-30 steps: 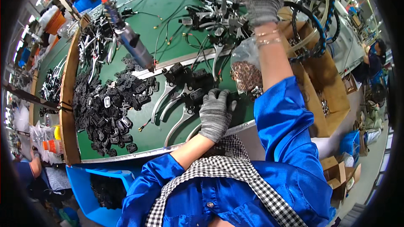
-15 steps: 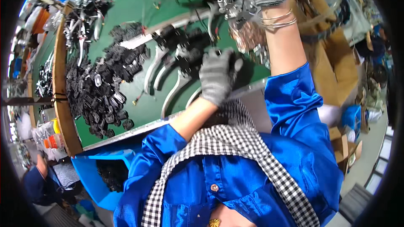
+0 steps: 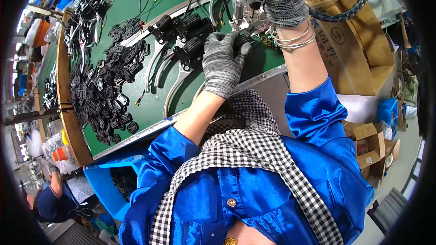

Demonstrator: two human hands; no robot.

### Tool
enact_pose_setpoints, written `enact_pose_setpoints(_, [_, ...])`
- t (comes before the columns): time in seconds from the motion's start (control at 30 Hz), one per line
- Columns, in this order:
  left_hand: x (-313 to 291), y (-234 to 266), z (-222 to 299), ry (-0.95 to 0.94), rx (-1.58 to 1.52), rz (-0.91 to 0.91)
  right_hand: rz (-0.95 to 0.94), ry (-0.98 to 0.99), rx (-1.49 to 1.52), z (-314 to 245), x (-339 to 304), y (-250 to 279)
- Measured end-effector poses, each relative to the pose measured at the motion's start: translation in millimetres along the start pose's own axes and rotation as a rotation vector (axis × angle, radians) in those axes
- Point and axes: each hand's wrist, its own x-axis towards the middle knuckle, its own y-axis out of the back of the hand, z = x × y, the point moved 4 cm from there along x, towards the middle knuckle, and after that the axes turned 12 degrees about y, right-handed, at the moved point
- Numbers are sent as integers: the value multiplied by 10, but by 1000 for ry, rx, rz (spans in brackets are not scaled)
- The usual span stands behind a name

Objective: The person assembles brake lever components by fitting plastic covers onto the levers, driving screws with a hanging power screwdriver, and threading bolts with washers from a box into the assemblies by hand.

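My left hand, in a grey knit glove, is over the green table with its fingers curled at the foot of a metal clamp-like fixture. A black part shows by its thumb; whatever the fingers hold is hidden. My right hand, gloved alike, is raised beside the fixture; its fingers run out of the picture at the top. Left of my left hand lie several silver levers with black housings, such as this brake lever. Another silver lever shows partly from under my left wrist.
A heap of small black plastic parts covers the table's left side, by a wooden edge board. Wired levers lie behind it. A blue bin stands below the table. Cardboard and a hose are on the right.
The view has shifted a little, and the fixture and black parts are sharper. My left hand stays curled near the fixture, now closer to its foot. My right hand remains raised beside it.
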Motion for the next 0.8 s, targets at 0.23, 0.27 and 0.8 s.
enact_pose_setpoints(0.23, [29, -26, -53, 42, -23, -53, 16, 17, 6, -30, -63, -61])
enact_pose_setpoints(0.27, [34, -30, -60, 48, -24, -53, 18, 21, 4, -37, -65, -50])
enact_pose_setpoints(0.8, [108, -112, -46, 59, -78, -54, -42, -5, 30, 23, 85, 56])
